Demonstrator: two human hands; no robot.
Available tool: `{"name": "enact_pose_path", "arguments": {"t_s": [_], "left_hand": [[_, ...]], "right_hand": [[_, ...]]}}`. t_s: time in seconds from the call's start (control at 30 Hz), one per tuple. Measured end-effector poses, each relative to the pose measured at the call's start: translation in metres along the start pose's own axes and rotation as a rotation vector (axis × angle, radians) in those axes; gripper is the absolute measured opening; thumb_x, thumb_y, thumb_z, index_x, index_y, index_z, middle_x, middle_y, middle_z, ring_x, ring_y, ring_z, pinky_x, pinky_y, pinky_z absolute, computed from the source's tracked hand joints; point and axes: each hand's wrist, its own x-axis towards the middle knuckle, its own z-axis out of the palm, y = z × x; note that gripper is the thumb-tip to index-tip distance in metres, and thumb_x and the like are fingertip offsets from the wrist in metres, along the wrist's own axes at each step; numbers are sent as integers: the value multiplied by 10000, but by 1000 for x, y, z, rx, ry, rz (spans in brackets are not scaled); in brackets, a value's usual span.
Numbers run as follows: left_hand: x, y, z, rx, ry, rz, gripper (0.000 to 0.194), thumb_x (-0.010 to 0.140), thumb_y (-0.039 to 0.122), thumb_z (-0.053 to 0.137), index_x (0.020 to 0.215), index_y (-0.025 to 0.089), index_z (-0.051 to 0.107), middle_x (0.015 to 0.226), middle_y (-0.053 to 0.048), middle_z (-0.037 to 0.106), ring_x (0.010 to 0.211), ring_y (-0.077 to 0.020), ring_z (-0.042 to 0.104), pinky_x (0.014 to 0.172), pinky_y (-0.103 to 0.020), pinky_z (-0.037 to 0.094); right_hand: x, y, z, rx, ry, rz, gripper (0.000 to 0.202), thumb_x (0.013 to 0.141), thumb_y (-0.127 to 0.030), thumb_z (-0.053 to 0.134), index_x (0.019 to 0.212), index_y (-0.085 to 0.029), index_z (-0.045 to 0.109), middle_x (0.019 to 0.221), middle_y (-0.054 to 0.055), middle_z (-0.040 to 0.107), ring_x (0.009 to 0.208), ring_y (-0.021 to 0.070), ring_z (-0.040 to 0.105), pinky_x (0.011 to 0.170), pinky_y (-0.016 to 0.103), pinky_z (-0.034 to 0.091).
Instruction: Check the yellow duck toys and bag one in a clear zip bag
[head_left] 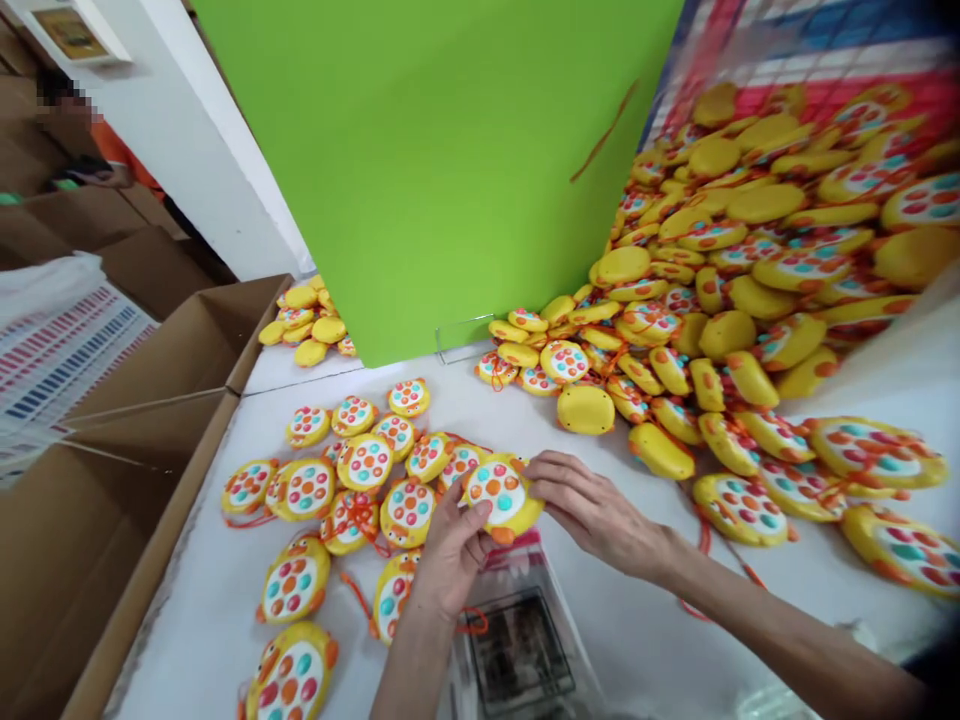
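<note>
A yellow duck-like toy (499, 493) with a white face and coloured round buttons is held up near the middle. My left hand (452, 548) grips its lower left side, thumb on the front. On its right edge rest the bent fingers of my right hand (592, 510), close together. Beneath the hands lies a clear plastic box (574, 610) with a dark panel inside and a pink strip at its top. An orange cord (472, 622) hangs by my left wrist. Several similar toys (409, 510) lie face up to the left.
A large heap of the same toys (720, 330) fills the right side. Upright behind the table (195, 600) stands a green board (450, 170), a wire holder (465, 340) at its base. Open cardboard boxes (142, 460) line the left edge. A person in orange (112, 150) is at the far left.
</note>
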Motion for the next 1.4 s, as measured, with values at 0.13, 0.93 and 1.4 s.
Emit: {"name": "enact_pose_path", "arguments": {"t_s": [0.13,0.93,1.4], "left_hand": [[-6,-8,-4,7,51,122,664,567,122,772,1174,205,513,1032,-53,683,938,-225,655,804,-320,539],[-10,-26,-21,124,82,142,357,712,294,728,1024,155,626,978,-82,702,864,-215,674,718,-287,555],[-4,20,-53,-341,291,95,249,897,164,403,990,87,621,1012,-157,696,983,-247,658,751,-317,575]], "right_hand": [[-8,-8,18,177,137,308,283,924,-208,421,1188,-246,516,1222,97,576,1117,222,542,896,401,508],[4,-26,46,817,-10,757,412,869,-505,492,1056,-151,587,942,75,663,828,209,615,677,316,523],[-15,116,6,-546,-52,747,730,714,-291,641,1377,-155,367,1427,195,327,1280,420,320,967,560,371]]}}
